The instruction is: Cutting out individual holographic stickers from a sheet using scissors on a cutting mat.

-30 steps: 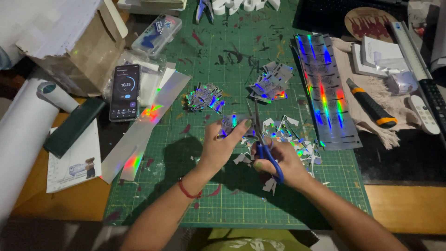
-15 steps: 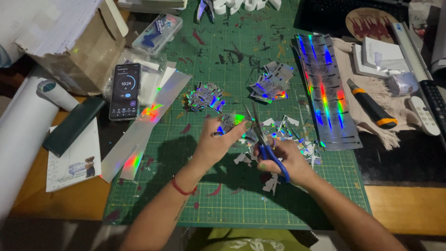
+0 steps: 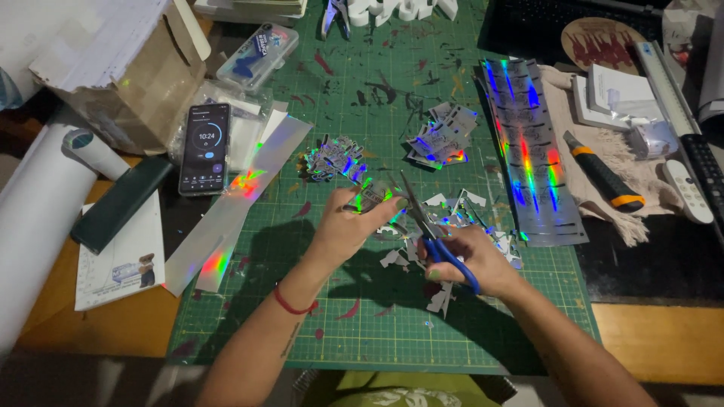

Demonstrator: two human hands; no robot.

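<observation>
Left hand [image 3: 348, 226] pinches holographic sticker piece [image 3: 375, 194], right hand [image 3: 475, 260] at 3 o'clock grips blue-handled scissors [image 3: 431, 232], blades parted, over green cutting mat [image 3: 362, 324].

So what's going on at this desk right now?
A person is cutting a small holographic sticker piece, pinched in the left hand, with blue-handled scissors in the right hand. This happens over a green cutting mat strewn with shiny offcuts. Two piles of cut stickers lie beyond, beside a long holographic sheet.
</observation>
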